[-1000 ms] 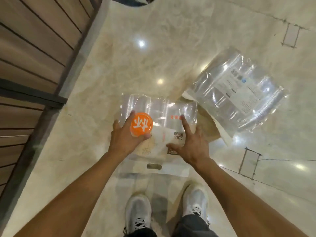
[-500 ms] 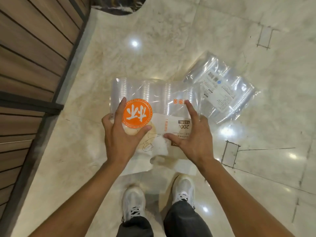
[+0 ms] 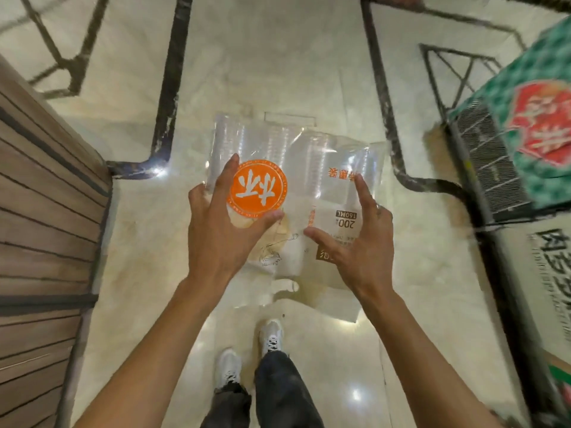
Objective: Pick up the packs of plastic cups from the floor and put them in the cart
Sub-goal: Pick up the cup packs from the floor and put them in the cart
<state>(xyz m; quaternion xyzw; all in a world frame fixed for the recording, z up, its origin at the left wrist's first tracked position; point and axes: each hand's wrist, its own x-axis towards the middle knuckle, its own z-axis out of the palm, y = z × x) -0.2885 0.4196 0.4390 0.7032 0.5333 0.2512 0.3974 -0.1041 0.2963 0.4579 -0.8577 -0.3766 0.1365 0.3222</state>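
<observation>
Clear pack of plastic cups held up, left hand and right hand gripping it, fingers spread.

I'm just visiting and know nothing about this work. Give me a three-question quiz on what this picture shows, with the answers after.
1. True or false: the pack of plastic cups lies flat on the floor.
2. Which hand's fingers frame the orange round label? A) left hand B) right hand C) neither
3. Fill in: on the person's right stands a wire cart carrying a ____ patterned box.

Key: 1. False; both hands hold it up above the white shoes. 2. A. 3. Green.
</observation>
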